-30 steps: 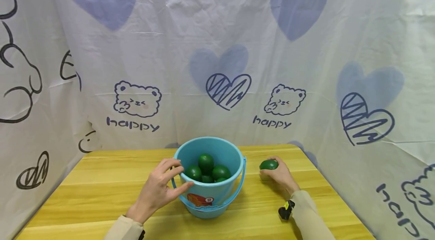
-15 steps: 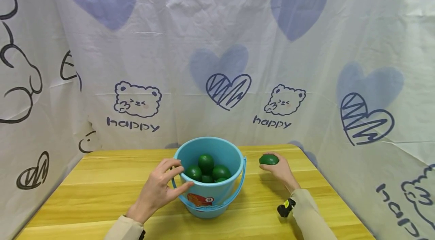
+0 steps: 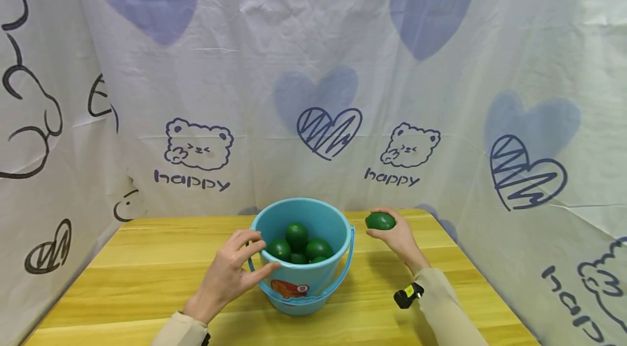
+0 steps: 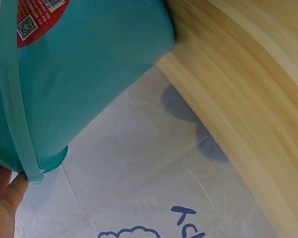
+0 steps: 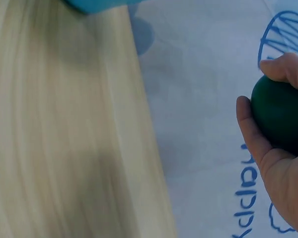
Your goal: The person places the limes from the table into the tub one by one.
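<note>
A light blue bucket (image 3: 294, 280) stands upright on the table, with several dark green, smooth, oval fruits that look like avocados (image 3: 296, 235) inside. My left hand (image 3: 227, 270) holds the bucket's rim at the left, fingers over the edge and thumb toward the front. In the left wrist view its fingertips (image 4: 17, 191) show at the rim beside the handle's end. Right of the bucket, my right hand (image 3: 399, 234) grips another avocado (image 3: 380, 221) above the table, thumb on one side and fingers on the other. The right wrist view shows this avocado (image 5: 280, 114) between thumb and fingers.
The bucket's blue handle (image 3: 349, 259) hangs down over its front. Under it lies a wood-grain table (image 3: 161, 264). A white cloth (image 3: 264, 172) printed with hearts and bears hangs behind and at both sides. A small black device (image 3: 406, 296) is on the right wrist.
My right hand has lifted the avocado up off the table and shifted it slightly left, toward the bucket. The left hand and the bucket have stayed in place.
</note>
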